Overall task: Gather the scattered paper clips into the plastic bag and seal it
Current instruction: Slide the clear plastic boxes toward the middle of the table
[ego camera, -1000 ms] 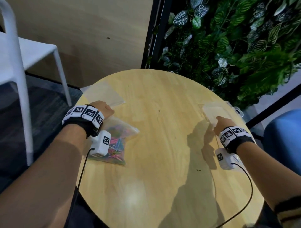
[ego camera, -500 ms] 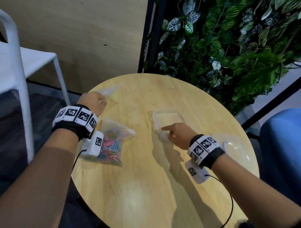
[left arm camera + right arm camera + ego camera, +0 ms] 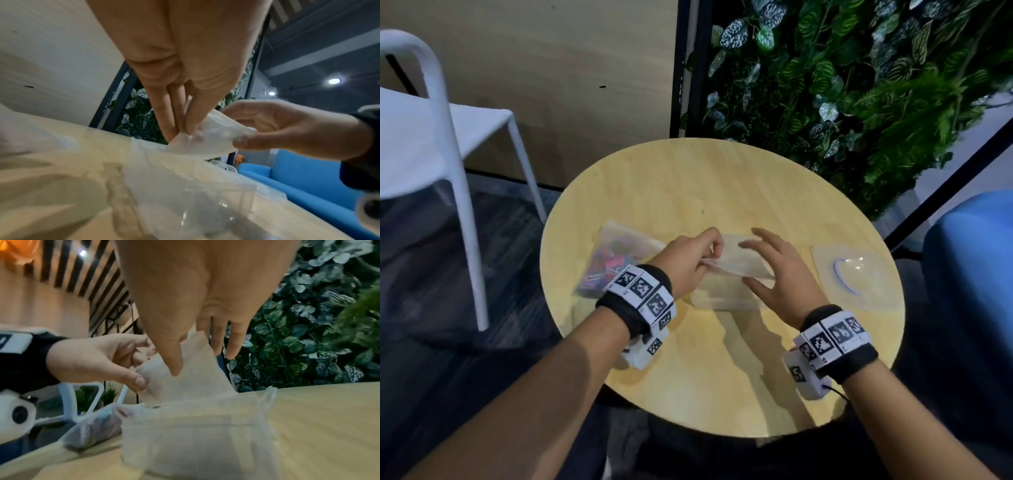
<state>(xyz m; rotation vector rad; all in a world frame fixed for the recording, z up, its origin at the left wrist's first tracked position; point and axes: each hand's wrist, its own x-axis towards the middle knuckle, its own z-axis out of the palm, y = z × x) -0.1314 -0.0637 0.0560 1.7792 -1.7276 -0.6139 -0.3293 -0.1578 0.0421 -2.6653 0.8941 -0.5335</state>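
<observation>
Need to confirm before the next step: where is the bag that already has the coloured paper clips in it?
In the head view the clip-filled bag lies on the round table near its left edge, just left of the left hand, which pinches an empty clear bag.

A clear empty bag (image 3: 736, 270) sits mid-table, its top edge lifted off the wood and pinched. Left of it lies a second clear bag (image 3: 616, 263) holding coloured clips (image 3: 602, 270).

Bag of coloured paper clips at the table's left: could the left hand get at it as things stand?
Probably yes: the bag of paper clips lies uncovered just beside the left hand, but that hand is pinching the empty plastic bag and must let go first.
</observation>
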